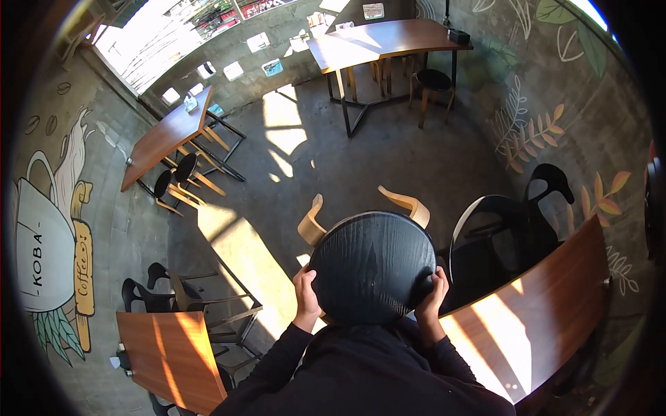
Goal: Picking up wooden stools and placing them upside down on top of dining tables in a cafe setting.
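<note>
A round stool [371, 267] with a black wood-grain seat and pale bent-wood legs is held up in front of my body. My left hand [306, 299] is closed on the left edge of its seat. On the opposite edge, my right hand [433, 299] grips the rim in the same way. Two of the stool's legs stick out beyond the far side of the seat; the others are hidden beneath it. The seat's top faces up toward me.
A wooden table [555, 305] stands close on my right, with black chairs [548, 191] beyond it. Another table [163, 353] is at the near left. Farther off are a left wall table [163, 142] with stools [186, 168] and a back table [388, 40] with a stool [433, 80].
</note>
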`<act>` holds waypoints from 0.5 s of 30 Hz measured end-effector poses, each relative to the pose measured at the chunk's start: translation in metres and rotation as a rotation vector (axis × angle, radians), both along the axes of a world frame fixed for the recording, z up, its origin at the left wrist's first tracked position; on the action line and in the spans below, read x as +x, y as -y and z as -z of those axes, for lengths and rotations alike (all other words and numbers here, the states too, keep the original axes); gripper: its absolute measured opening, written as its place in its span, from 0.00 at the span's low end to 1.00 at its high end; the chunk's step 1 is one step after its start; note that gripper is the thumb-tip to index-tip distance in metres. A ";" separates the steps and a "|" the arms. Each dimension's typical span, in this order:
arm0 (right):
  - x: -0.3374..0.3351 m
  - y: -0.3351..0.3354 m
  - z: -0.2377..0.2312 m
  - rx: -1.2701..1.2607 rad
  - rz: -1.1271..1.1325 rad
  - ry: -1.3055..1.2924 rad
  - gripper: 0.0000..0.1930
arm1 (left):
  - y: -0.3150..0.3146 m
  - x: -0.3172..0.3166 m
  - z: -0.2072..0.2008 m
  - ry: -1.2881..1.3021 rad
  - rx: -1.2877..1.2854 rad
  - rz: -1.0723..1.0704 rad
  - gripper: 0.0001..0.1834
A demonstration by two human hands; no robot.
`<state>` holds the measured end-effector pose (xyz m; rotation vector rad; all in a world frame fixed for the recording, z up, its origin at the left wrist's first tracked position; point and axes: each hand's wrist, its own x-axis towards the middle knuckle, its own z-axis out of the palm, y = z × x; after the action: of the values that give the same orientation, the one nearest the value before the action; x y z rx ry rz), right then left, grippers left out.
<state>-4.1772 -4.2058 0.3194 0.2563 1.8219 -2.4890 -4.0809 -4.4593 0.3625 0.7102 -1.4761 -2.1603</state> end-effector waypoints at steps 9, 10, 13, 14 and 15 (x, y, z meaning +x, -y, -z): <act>-0.224 0.073 -0.043 0.014 0.126 0.114 0.08 | 0.058 -0.207 -0.017 0.112 0.009 -0.121 0.20; -0.245 0.071 -0.040 -0.001 0.043 0.085 0.08 | 0.062 -0.226 -0.021 0.092 -0.072 -0.059 0.20; -0.301 0.084 -0.035 -0.038 -0.016 0.058 0.08 | 0.083 -0.285 -0.013 0.056 -0.143 0.071 0.22; -0.321 0.088 -0.033 -0.005 0.000 0.037 0.08 | 0.088 -0.310 -0.011 0.032 -0.090 0.091 0.22; -0.340 0.093 -0.030 0.030 0.015 0.016 0.08 | 0.093 -0.333 -0.009 0.009 -0.036 0.111 0.23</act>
<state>-4.5170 -4.2984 0.3497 0.2909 1.8586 -2.4638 -4.4142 -4.5523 0.3712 0.6409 -1.5891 -2.2084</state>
